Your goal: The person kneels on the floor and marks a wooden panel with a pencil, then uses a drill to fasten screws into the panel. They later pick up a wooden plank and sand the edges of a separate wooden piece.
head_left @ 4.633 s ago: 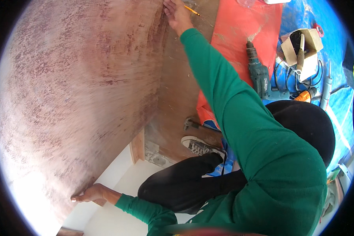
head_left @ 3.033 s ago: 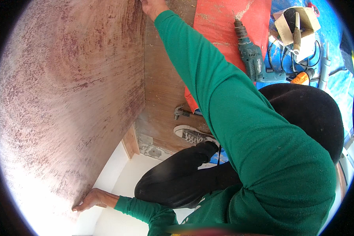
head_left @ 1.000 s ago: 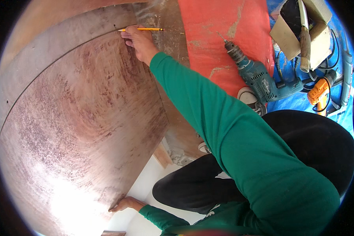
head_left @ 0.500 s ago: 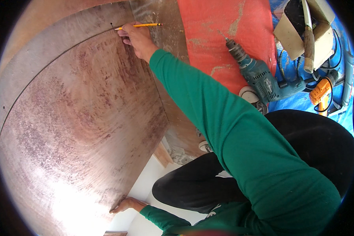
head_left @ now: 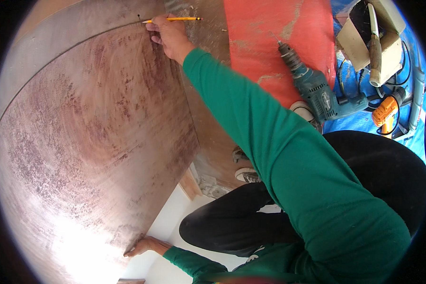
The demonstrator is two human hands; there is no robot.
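A yellow pencil (head_left: 187,19) is pinched in my right hand (head_left: 172,38), its tip at the dark curved seam along the upper edge of a large wooden panel (head_left: 94,109). The panel is brown with purplish stains. A small dark nail or screw (head_left: 138,17) stands just above the seam, close to the pencil tip. Lower down, my left hand (head_left: 146,245) grips the panel's edge, its thumb beneath and the other fingers partly hidden by the panel.
A teal power drill (head_left: 322,92) lies over a red sheet (head_left: 274,28). Farther right, on a blue tarp (head_left: 338,125), are an orange cordless drill (head_left: 386,112), an open cardboard box (head_left: 352,45), a wooden-handled tool (head_left: 375,59) and cables. My sneaker (head_left: 247,175) rests beside the panel.
The view has shifted slightly, so the tools sit a little farther right. My right hand stays at the seam with the pencil, and my left hand stays on the panel edge.
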